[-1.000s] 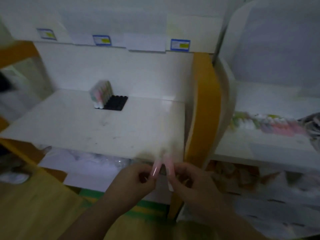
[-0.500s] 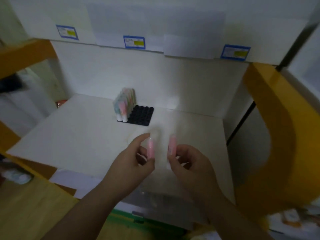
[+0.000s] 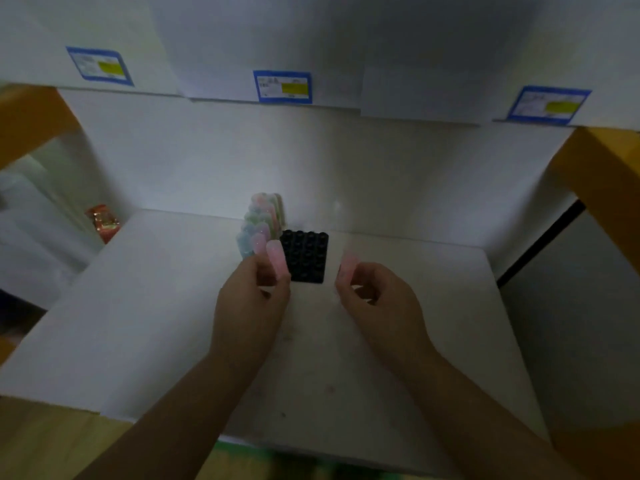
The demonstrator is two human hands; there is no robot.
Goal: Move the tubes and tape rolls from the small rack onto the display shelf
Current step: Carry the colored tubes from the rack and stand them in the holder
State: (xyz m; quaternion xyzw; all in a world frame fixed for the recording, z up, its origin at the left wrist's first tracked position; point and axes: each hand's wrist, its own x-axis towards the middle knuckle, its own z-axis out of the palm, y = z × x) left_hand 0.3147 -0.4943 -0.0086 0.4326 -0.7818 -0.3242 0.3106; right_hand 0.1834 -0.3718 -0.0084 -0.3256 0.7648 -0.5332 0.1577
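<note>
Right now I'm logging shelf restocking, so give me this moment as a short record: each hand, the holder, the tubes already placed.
left hand: holds a pink tube upright, at the black holder's left edge
right hand: holds a second pink tube, right of the holder
black holder: on the white shelf, most holes visible and unfilled
placed tubes: pastel rows along the holder's left side
tape rolls: none visible

Dim light; white back wall (image 3: 346, 168) w/ orange frame posts (image 3: 609, 174), wood floor (image 3: 52, 445).
</note>
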